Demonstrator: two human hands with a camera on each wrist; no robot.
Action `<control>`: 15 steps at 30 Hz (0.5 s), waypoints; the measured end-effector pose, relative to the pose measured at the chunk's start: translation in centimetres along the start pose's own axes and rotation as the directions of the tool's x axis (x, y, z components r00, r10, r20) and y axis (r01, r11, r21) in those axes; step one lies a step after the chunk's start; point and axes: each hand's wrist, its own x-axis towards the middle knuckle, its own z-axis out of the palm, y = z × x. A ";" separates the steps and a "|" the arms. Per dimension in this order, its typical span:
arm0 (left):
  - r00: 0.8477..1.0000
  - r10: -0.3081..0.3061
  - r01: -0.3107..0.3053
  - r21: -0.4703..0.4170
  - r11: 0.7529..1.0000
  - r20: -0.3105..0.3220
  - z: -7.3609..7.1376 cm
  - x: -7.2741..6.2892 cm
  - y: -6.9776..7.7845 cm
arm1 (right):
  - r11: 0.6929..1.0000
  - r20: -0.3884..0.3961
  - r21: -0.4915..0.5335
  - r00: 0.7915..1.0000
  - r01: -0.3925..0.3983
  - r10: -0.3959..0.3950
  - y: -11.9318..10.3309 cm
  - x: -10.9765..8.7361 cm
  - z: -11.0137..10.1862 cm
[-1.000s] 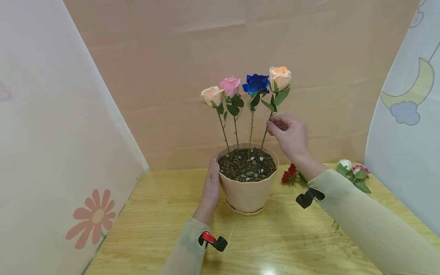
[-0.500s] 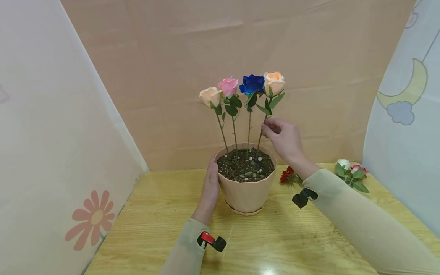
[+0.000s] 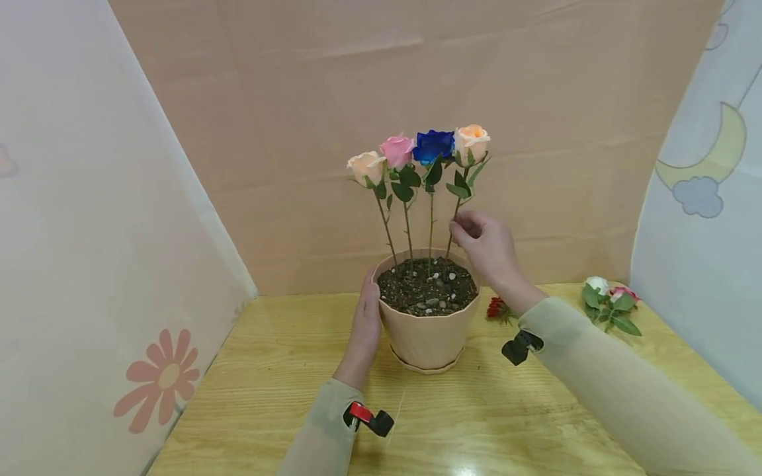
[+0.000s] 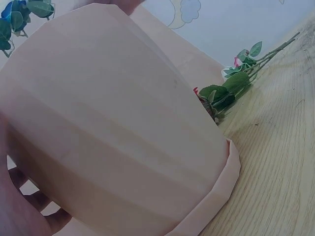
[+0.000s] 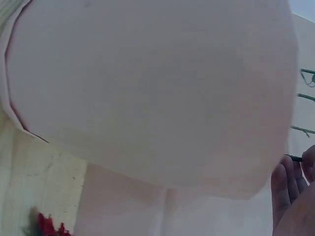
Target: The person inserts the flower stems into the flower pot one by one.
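Note:
A beige flower pot (image 3: 427,337) of dark soil and pebbles stands on its saucer. My left hand (image 3: 365,324) holds its left side; in the left wrist view the fingers (image 4: 60,220) curve along the pot wall. My right hand (image 3: 491,250) pinches the stem of a peach rose (image 3: 472,145), the rightmost one, above the soil at the pot's back right. Beside it a blue rose (image 3: 433,147), a pink rose (image 3: 397,152) and a cream rose (image 3: 366,168) stand in the soil. In the right wrist view the pot hides most of the stems.
Behind my right forearm lies a red flower (image 3: 497,309) on the wooden table (image 3: 286,370). A white rose (image 3: 597,285) and a pink-and-white rose (image 3: 624,294) lie at the back right. A tan backdrop (image 3: 309,132) rises behind, with printed panels at both sides.
My right hand has moved down and left with the peach rose, whose bloom now sits lower and close against the blue rose. The left hand has stayed on the pot.

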 end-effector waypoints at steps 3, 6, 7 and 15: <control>1.000 -0.004 0.004 -0.002 1.000 0.001 0.1 -0.1 -0.1 | 0.999 0.044 0.013 0.998 -0.039 0.038 1.0 -0.5 0.3; 1.000 -0.006 0.006 0.002 1.000 -0.003 0.1 -0.1 -0.1 | 0.998 0.095 0.004 0.994 -0.059 0.058 1.8 -0.9 0.6; 1.000 -0.008 0.008 0.005 1.000 -0.004 0.1 -0.1 -0.1 | 0.998 0.109 0.006 0.992 -0.065 0.064 1.9 -1.0 0.6; 1.000 -0.006 0.006 0.003 1.000 -0.003 -0.1 0.0 0.0 | 0.999 0.022 -0.037 1.000 0.005 -0.004 1.6 -0.3 0.6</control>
